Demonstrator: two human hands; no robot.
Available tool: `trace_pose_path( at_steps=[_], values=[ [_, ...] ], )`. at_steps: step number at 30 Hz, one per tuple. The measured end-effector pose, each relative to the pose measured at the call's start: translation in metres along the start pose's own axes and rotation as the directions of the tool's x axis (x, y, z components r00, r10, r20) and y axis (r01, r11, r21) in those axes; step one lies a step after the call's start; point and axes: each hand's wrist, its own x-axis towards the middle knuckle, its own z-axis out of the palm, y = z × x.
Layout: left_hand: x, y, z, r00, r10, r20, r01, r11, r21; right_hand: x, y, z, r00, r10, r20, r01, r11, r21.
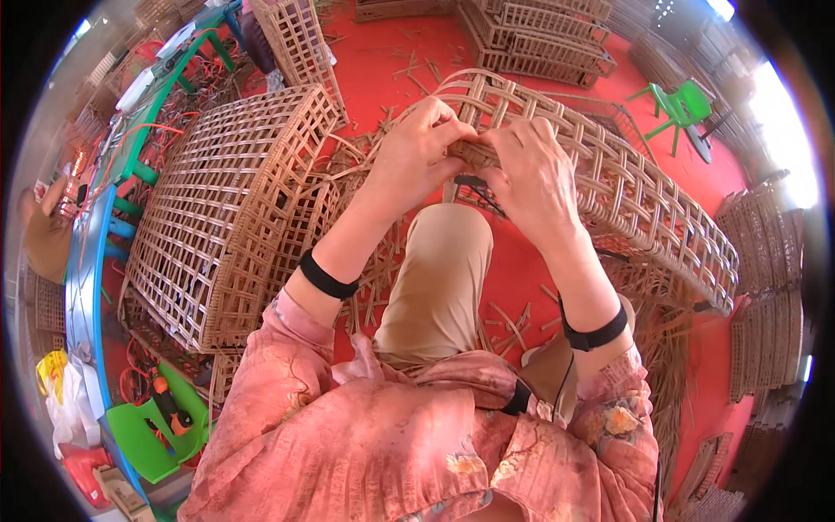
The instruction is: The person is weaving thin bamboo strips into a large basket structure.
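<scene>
- My left hand [416, 155] and right hand [535, 170] both pinch the near-left end of the basket [626, 184], just ahead of me.
- Basket's long side looks woven; gripped edge seems unfinished.
- Loose strips [376, 261] left of basket.

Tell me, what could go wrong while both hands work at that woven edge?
The left hand and right hand are bare, so strand edges on the woven piece might scratch them. If their fingertip grip slips, a strand could perhaps spring loose. Loose strips lying near the legs on the red floor could possibly trip someone standing up.
</scene>
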Motion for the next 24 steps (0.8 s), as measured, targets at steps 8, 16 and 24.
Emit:
trace_pose_path(
  at_steps=[8, 16, 24],
  values=[
    [0.004, -0.005, 0.008, 0.991, 0.100, -0.088, -0.088, 0.988, 0.128, -0.019, 0.014, -0.004, 0.986, -0.031, -0.164, 0.017, 0.996, -0.084],
    [0.015, 0.070, 0.052, 0.954, 0.298, 0.029, -0.299, 0.949, 0.099, -0.072, 0.052, -0.066, 0.979, 0.202, 0.001, -0.198, 0.963, -0.181],
    [0.023, 0.069, 0.077, 0.948, 0.317, -0.024, -0.312, 0.943, 0.116, -0.074, 0.056, -0.070, 0.984, 0.174, 0.039, -0.173, 0.985, -0.023]
  ],
)
